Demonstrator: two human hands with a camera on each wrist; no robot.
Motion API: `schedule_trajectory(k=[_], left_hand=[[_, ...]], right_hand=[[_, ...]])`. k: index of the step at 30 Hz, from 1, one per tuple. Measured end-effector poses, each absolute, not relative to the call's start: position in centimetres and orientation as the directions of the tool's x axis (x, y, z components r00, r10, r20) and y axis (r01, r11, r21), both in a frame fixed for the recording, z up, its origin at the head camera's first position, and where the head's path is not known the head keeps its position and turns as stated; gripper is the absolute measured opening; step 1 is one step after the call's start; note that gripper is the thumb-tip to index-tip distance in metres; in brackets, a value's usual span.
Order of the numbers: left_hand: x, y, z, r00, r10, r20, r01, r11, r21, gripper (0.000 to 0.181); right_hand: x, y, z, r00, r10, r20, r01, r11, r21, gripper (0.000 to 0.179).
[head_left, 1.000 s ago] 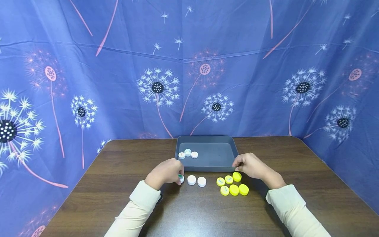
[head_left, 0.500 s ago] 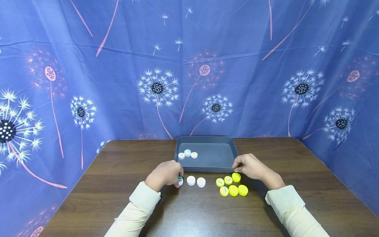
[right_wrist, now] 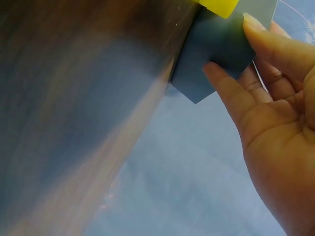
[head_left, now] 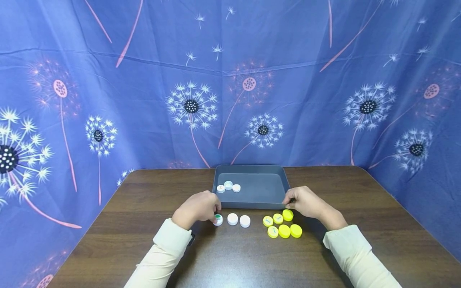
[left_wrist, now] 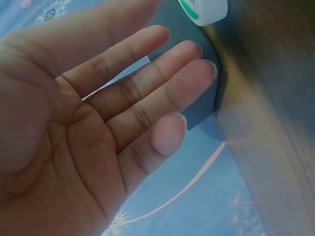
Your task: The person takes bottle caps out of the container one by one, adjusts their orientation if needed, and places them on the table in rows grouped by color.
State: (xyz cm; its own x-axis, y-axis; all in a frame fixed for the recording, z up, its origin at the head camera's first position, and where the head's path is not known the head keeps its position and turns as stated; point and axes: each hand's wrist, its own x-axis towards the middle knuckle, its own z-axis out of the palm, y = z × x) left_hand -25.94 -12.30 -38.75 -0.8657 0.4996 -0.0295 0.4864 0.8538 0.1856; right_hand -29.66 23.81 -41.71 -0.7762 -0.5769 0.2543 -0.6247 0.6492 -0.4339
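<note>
In the head view, my left hand [head_left: 198,207] is by a white bottle cap with a green mark [head_left: 218,219], its fingertips right at the cap's left side. The left wrist view shows the fingers of that hand loosely bent with nothing between them, and the cap [left_wrist: 205,11] beyond them. Two plain white caps, a left one [head_left: 232,219] and a right one [head_left: 245,221], lie in line with it. My right hand [head_left: 306,202] grips the front right corner of a dark grey tray [head_left: 252,205], thumb against its outer wall [right_wrist: 211,44].
Inside the tray, toward its left, sit three light caps [head_left: 228,185]. Several yellow caps [head_left: 284,231] lie in two rows on the brown wooden table [head_left: 230,260], below the tray's right part. A blue patterned cloth [head_left: 230,100] hangs behind the table.
My left hand has let go of the green-marked cap and drawn slightly left; more of that cap shows, a little left of before. The right hand stays at the tray corner.
</note>
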Motion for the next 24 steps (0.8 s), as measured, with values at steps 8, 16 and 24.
schedule_trajectory(k=[8, 16, 24], left_hand=[[-26.07, -12.62, -38.60, -0.868, 0.497, -0.007, 0.485, 0.850, 0.204, 0.028], [-26.11, -12.76, -38.26, -0.867, 0.498, 0.000, 0.486, 0.847, 0.216, 0.028], [-26.70, -13.20, -38.44, -0.858, 0.513, 0.027, 0.495, 0.813, 0.306, 0.024]], right_hand=[[-29.66, 23.78, -41.77, -0.769, -0.585, 0.260, -0.631, 0.626, -0.459, 0.024], [-29.62, 23.85, -41.73, -0.769, -0.583, 0.263, -0.628, 0.612, -0.481, 0.026], [-29.67, 23.92, -41.82, -0.783, -0.573, 0.241, -0.607, 0.624, -0.491, 0.023]])
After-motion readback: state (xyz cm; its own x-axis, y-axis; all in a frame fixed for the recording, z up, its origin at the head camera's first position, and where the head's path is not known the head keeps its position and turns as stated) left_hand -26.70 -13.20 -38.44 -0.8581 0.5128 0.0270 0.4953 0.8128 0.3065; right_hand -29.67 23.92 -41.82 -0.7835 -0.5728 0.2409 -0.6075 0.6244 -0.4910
